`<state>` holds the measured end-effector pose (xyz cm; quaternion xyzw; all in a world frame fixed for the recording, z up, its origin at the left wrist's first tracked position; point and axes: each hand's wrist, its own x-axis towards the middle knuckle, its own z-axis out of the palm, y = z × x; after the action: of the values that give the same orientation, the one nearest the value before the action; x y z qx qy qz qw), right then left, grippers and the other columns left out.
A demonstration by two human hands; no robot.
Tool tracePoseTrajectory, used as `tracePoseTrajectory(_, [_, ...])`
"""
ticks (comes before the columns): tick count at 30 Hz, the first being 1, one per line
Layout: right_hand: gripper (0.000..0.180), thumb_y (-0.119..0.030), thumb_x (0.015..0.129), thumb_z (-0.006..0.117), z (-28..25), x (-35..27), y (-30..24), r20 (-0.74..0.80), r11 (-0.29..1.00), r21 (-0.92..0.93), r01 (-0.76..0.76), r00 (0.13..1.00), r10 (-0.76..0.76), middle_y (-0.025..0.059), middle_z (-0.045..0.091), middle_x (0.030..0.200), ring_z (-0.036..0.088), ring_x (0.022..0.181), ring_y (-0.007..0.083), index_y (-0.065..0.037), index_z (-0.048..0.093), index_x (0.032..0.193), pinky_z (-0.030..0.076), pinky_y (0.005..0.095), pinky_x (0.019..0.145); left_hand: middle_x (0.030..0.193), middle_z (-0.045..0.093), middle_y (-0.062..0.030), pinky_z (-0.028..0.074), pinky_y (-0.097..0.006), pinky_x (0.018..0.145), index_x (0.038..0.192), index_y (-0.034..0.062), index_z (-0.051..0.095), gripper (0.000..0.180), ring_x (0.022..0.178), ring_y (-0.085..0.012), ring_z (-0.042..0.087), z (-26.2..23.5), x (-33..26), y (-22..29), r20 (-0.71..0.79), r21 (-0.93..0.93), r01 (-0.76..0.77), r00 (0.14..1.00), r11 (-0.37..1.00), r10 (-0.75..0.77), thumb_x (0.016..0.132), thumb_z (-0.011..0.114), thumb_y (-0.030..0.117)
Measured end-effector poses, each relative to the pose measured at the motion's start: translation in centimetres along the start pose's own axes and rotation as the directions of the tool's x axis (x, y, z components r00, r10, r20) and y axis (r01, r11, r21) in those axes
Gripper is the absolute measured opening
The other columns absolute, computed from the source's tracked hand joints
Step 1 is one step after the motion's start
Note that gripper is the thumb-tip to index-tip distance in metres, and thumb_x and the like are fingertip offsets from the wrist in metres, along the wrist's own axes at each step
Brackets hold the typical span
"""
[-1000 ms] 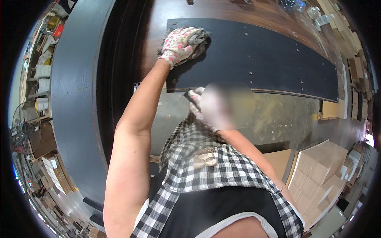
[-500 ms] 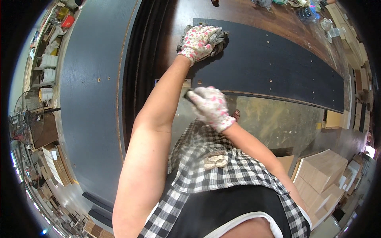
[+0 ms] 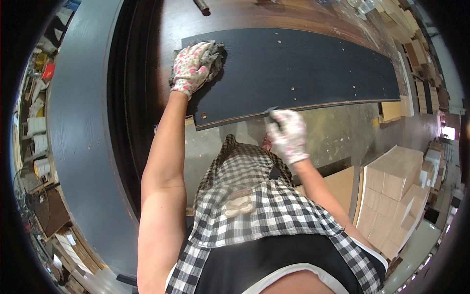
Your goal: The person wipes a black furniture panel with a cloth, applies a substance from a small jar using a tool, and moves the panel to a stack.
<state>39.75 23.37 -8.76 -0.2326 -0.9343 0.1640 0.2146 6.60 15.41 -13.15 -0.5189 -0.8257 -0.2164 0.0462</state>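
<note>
Nearest, the right hand (image 3: 290, 136) is curled, its fingers closed on a small dark pad (image 3: 272, 111) at the black board's (image 3: 254, 66) near edge; blur hides the exact grip. The board lies flat on the brown counter (image 3: 235, 18); it looks stiff and fairly heavy, best held by both long edges, its painted face probably smooth and easily scuffed. Farther off, the left hand (image 3: 191, 69) lies flat over a bunched grey rag (image 3: 214, 58), soft, light and best palmed; whether its fingers grip, I cannot tell.
</note>
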Motion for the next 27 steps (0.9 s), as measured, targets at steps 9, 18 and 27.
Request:
tracePoseTrajectory(9, [0.030,-0.015,0.074,0.069,0.7,0.1,-0.8,-0.019,0.995,0.034,-0.092,0.995,0.093,0.0106,0.063,0.099,0.058,0.096,0.0306,-0.012,0.065,0.104,0.048,0.0418,0.085,0.128,0.059,-0.0085,0.038,-0.043,0.103,0.127,0.0167,0.057,0.041,0.121,-0.0313,0.051,0.4,0.5,-1.3,-0.042,-0.064,-0.084,0.996,0.994,0.081,0.088,0.053,0.029])
tracePoseTrajectory(18, [0.025,-0.021,0.077,0.065,-4.0,-0.5,4.4,-0.153,0.972,-0.057,-0.229,0.964,0.218,0.0108,0.062,0.095,0.057,0.093,0.0302,-0.011,0.065,0.099,0.046,0.0442,0.085,0.127,0.060,-0.0093,0.036,-0.042,0.105,0.126,0.0131,0.059,0.036,0.121,-0.0295,0.052,-1.8,-0.4,-1.8,-0.037,-0.087,-0.085,0.996,0.993,0.082,0.093,0.053,0.027])
tracePoseTrajectory(27, [0.025,-0.011,0.074,0.071,-8.1,-2.4,15.6,-0.342,0.906,-0.110,-0.409,0.871,0.352,0.0124,0.064,0.093,0.061,0.088,0.0305,-0.008,0.068,0.098,0.050,0.0387,0.080,0.128,0.060,-0.0096,0.033,-0.045,0.108,0.126,0.0134,0.061,0.034,0.124,-0.0304,0.050,-6.6,-2.3,-3.6,0.076,-0.085,-0.052,0.995,0.995,0.059,0.094,0.050,0.020])
